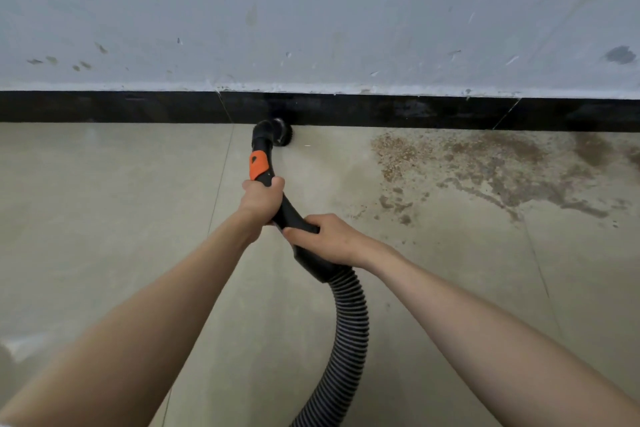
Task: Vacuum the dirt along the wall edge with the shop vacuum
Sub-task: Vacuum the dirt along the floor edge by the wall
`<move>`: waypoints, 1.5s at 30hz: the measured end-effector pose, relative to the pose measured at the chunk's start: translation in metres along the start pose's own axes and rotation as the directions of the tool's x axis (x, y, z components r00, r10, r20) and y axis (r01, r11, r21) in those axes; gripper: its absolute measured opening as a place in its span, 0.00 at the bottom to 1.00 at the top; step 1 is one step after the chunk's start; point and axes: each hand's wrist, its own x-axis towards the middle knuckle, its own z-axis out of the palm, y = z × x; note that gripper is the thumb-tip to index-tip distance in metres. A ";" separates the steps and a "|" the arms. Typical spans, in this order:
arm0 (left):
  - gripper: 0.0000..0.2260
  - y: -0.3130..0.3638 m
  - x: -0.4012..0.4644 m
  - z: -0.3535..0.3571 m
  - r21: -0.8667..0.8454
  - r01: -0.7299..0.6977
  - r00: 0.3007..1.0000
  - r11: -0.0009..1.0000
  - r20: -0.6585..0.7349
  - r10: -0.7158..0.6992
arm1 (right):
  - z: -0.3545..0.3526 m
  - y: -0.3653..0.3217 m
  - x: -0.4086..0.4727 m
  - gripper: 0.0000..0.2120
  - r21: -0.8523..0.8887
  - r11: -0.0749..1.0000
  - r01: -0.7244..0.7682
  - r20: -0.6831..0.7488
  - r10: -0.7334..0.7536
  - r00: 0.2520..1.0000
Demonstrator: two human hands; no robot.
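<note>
Both hands grip the black plastic vacuum wand (277, 208) near the centre of the frame: the left hand (260, 202) curls round it just below the orange slider (258, 165), and the right hand (325, 238) wraps it lower down, where the ribbed grey-black hose (346, 340) joins and curves toward the bottom edge. The round black brush nozzle (281, 132) sits against the glossy black baseboard (104, 107) — at the floor line. Brown gritty dirt (485, 163) spreads over the beige tiled floor (104, 201) at the right, near the baseboard.

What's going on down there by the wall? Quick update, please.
Both hands, left and right, grip black vacuum wand. Round brush nozzle at black baseboard. Brown dirt patch still rightward. Nothing blocking.
</note>
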 end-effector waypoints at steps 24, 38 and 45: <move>0.15 -0.066 -0.064 -0.014 -0.005 -0.019 0.996 1.000 0.088 0.019 | 0.055 0.036 -0.064 0.10 0.013 1.000 0.014 0.049 -0.014 0.999; 0.19 -0.140 -0.123 -0.060 -0.163 0.059 0.993 0.985 -0.087 -0.074 | 0.112 0.022 -0.098 0.15 -0.192 0.977 0.094 0.271 -0.039 0.962; 0.21 -0.132 -0.119 -0.020 -0.086 -0.023 0.999 0.996 0.029 0.025 | 0.104 0.053 -0.117 0.12 -0.116 0.993 0.008 0.070 0.000 0.998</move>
